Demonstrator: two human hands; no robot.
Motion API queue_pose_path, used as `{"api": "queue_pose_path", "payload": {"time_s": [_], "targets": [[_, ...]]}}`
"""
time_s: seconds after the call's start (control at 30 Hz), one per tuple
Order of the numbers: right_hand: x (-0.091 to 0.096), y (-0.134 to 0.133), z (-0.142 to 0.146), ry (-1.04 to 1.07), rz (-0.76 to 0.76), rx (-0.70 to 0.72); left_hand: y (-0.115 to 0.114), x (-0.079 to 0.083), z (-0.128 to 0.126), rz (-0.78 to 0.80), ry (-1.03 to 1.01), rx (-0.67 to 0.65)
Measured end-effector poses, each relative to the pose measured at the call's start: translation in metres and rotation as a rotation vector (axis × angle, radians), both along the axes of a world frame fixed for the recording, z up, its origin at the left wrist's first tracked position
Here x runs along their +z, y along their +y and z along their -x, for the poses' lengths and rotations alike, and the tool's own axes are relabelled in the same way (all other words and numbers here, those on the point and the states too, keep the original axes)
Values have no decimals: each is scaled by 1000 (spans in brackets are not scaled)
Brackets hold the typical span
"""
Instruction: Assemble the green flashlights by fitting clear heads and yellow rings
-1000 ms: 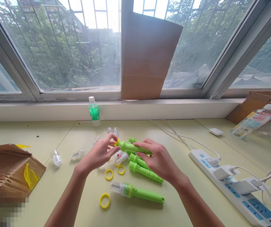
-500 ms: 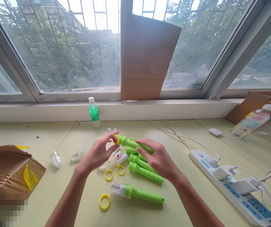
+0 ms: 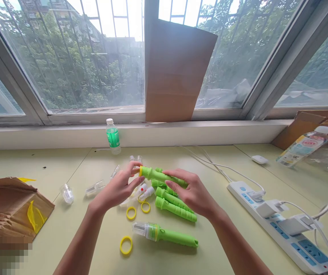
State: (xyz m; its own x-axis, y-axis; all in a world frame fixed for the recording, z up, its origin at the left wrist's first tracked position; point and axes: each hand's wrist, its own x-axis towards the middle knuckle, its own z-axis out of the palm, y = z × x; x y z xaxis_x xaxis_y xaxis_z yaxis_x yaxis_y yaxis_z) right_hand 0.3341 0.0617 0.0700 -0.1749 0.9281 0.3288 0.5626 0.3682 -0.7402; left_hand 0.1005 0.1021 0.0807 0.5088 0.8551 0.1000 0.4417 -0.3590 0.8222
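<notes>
Green ribbed plastic torch handle [image 3: 164, 176] held just above the pale green tabletop [image 3: 66, 229], gripped between both hands. Right hand [image 3: 194, 193] wraps fingers and thumb around its rear half; left hand [image 3: 118, 189] pinches the yellow rubber ring [image 3: 141, 170] at its threaded front end, thumb and forefinger closed on it. The handle's long axis runs left-right and slightly tilted, ringed end pointing left and away toward the window, tail toward the right wrist. Progress, by my reading: one assembled green torch with clear lamp head [image 3: 164, 233] lies finished nearest the body; the held handle has its ring on or nearly seated but no head yet. Bare green handles [image 3: 175, 204] lie under the right hand, three loose yellow rings [image 3: 126, 245] and several clear plastic lamp heads [image 3: 95, 187] still wait. White power strip [image 3: 281, 225] at right, torn cardboard box [image 3: 9, 206] at left.
</notes>
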Motion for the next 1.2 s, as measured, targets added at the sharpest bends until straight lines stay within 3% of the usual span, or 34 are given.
{"api": "queue_pose_path", "payload": {"time_s": [0.13, 0.27, 0.47, 0.7, 1.2], "targets": [[-1, 1, 0, -15, 5, 10, 0, -1, 1, -90, 122, 38], [-1, 1, 0, -9, 2, -1, 3, -5, 0, -124, 89, 49], [1, 1, 0, -11, 11, -25, 6, -10, -1, -97, 51, 88], [0, 1, 0, -39, 7, -49, 3, -7, 9, 18, 186, 57], [1, 1, 0, -63, 5, -48, 2, -5, 7, -15, 159, 50]]}}
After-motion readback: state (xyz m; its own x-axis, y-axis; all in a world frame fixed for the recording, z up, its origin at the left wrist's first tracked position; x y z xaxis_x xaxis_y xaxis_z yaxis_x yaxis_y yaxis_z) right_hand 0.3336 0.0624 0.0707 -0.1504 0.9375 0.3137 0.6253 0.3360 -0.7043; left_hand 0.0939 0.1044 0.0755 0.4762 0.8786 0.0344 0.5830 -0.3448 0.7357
